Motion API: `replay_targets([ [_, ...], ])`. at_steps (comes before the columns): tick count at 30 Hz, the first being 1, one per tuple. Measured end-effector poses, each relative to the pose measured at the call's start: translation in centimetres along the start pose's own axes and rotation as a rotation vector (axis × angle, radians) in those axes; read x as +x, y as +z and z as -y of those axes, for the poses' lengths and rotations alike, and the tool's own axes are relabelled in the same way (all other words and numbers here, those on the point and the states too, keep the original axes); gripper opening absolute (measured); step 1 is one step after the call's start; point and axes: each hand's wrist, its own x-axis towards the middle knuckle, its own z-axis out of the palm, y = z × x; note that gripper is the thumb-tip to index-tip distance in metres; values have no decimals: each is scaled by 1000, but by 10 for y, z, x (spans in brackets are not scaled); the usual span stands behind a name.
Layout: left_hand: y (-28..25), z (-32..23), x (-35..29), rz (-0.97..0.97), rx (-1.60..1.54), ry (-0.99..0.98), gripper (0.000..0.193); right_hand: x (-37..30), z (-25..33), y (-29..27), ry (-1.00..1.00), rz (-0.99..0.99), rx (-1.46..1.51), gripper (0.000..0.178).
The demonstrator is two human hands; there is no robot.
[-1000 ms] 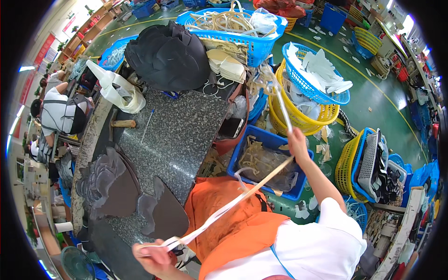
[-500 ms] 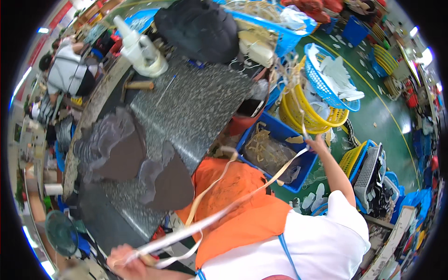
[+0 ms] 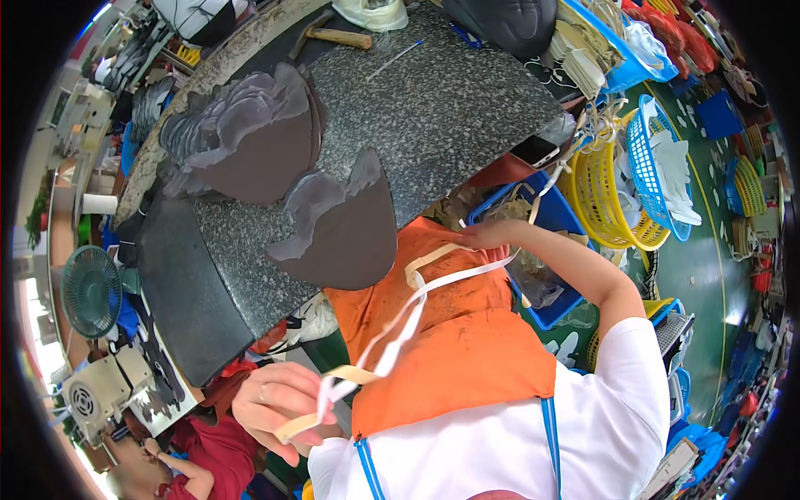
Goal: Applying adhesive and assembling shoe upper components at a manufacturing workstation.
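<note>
A narrow white-and-beige strip [image 3: 418, 302] runs slack and looped across my orange apron [image 3: 467, 367], between my two hands. My left hand [image 3: 279, 408], a ring on one finger, is curled round one part of it at the lower left, with a short beige end sticking out by the fingers. In front of the apron, by the table edge, my right hand [image 3: 487, 237] closes on another part; its fingertips are partly hidden. Dark brown-grey cut pieces lie on the speckled table: a small group [image 3: 346, 229] nearest me and a larger fanned stack [image 3: 250, 142] behind.
A hammer [image 3: 337, 36] and a thin pen-like stick [image 3: 396, 57] lie on the tabletop [image 3: 433, 108]. To the right stand a blue bin [image 3: 554, 312], yellow baskets [image 3: 596, 192] and a blue basket [image 3: 658, 167]. A green fan [image 3: 92, 292] and a person in red [image 3: 217, 442] are at left.
My right hand has come in from beside the blue bin to the front of my apron. The strip, stretched long before, now hangs slack. The whole view has shifted.
</note>
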Motion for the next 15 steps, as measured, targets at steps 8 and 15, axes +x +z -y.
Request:
replay_targets([
  [8, 24, -24, 16, -630, 906, -971, 27, -26, -92, 14, -354, -1225, 758, 21],
  [15, 46, 99, 105, -338, 73, -504, 58, -203, 63, 16, -839, -1603, -437, 16],
])
